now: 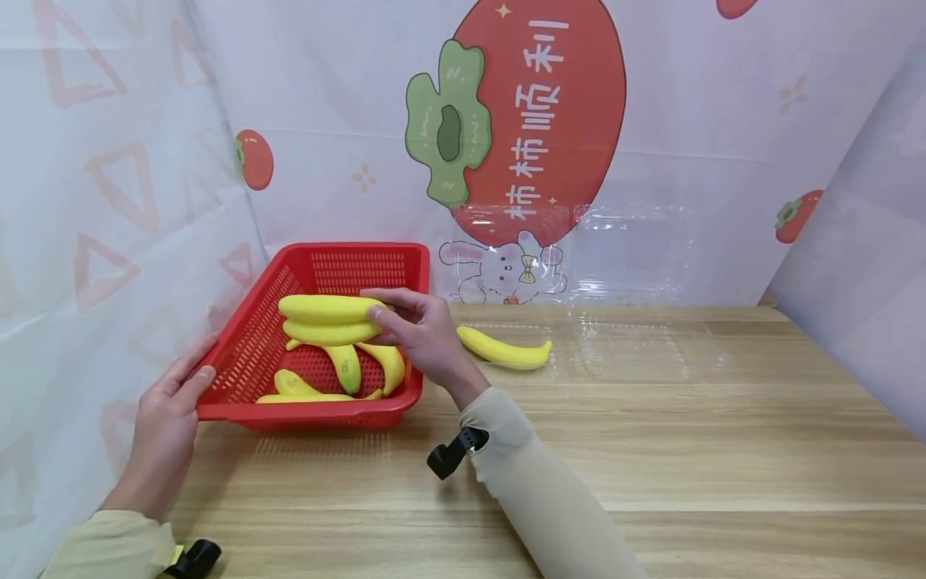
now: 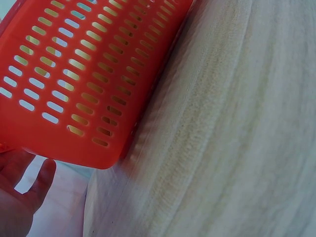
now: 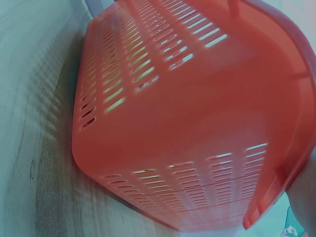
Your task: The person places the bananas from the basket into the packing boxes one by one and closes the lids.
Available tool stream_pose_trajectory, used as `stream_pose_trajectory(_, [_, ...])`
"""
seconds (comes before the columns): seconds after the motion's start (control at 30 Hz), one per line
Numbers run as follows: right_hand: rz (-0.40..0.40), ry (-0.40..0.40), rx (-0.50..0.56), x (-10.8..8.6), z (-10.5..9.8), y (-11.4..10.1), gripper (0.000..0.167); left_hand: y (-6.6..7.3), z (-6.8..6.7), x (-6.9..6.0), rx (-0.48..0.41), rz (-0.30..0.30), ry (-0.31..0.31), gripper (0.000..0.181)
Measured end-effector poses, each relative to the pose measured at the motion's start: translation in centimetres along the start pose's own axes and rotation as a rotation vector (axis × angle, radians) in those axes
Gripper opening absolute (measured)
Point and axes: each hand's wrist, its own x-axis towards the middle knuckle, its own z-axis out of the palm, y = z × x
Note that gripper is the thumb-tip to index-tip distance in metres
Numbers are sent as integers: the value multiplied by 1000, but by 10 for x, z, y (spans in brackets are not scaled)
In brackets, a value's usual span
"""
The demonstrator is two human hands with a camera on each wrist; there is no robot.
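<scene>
In the head view, a red perforated plastic basket (image 1: 311, 414) stands at the left with several yellow bananas (image 1: 347, 370) lying in it. My left hand (image 1: 166, 410) holds the basket's rim at its near left corner, thumb on top. My right hand (image 1: 427, 334) reaches over the basket's right side and grips two bananas (image 1: 329, 308), one above the other, by their right ends. In the left wrist view, the left hand (image 2: 24, 192) shows at the basket's corner. The basket wall (image 3: 187, 113) fills most of the right wrist view and hides the held bananas.
Right of the basket, a single banana (image 1: 506, 354) lies at a clear plastic container (image 1: 499, 265); whether inside it is hard to tell. Another clear container (image 1: 629, 257) stands beside it, lid raised against the printed backdrop. Wooden tabletop (image 1: 694, 466) extends to the right.
</scene>
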Motion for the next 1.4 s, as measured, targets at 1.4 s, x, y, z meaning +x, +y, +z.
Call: stream_pose_trajectory(1.4, [-12, 101, -4, 0, -2, 5, 24, -4, -2, 3, 9, 17, 12, 57])
